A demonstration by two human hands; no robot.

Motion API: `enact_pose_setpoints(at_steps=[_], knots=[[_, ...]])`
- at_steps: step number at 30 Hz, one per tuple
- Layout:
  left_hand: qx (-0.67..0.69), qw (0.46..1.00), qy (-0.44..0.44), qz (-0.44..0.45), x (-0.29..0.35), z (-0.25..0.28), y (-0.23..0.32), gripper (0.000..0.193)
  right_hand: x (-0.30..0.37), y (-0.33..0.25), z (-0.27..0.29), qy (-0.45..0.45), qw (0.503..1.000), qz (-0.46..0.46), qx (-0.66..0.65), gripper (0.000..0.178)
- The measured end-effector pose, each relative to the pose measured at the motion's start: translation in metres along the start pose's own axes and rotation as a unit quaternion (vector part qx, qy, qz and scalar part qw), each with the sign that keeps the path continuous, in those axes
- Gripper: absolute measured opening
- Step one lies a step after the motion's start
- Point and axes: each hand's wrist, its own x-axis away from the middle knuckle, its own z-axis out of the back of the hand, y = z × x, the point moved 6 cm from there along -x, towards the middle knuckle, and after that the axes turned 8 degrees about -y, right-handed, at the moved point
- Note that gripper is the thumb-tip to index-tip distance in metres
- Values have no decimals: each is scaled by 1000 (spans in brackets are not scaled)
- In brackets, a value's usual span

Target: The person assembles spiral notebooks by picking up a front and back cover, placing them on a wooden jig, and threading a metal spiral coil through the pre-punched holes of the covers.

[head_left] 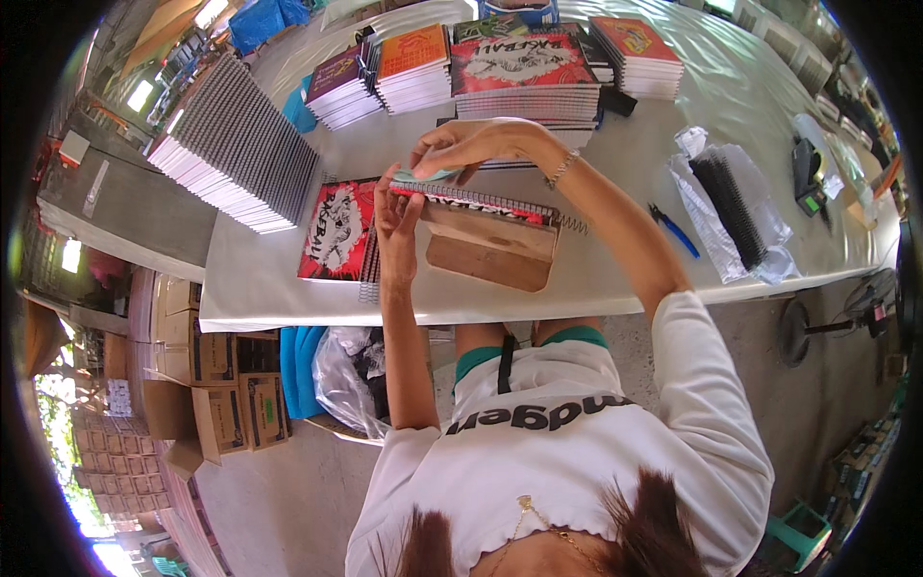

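A red-covered notebook (481, 201) stands with its spine toward me against a slanted wooden block (490, 252). A wire coil runs along the spine, and its loose end (574, 224) sticks out past the right side. My left hand (397, 213) grips the notebook's left end, thumb and fingers at the spine. Above that same end my right hand (457, 149) is bent over with curled fingers. A pale green piece (428, 177) shows beneath it; whether the fingers pinch it, I cannot tell. Beside my left hand lies another red spiral notebook (336, 231).
A tall stack of spiral-bound notebooks (236, 144) rises at the left. More stacks, purple (341, 82), orange (413, 56) and red (524, 62), line the back. Blue-handled pliers (675, 231) and black coils (728, 207) on a plastic wrapper lie right. The white table's front edge (288, 320) is near me.
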Motion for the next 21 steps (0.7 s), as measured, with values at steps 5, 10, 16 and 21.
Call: enact_pose_setpoints(at_steps=[5,10,16,21], knots=[[6,1000,-4,-9,-3,-12,3,56,1,16,9,-7,1000,-6,-21,59],[-29,1000,-9,-10,0,-2,-3,40,5,29,0,30,999,16,-38,54],[-29,994,87,-55,16,-22,-5,14,71,107,-1,122,985,-90,82,40],[-46,989,129,-50,45,-43,3,18,160,149,-36,402,916,-12,-3,49]])
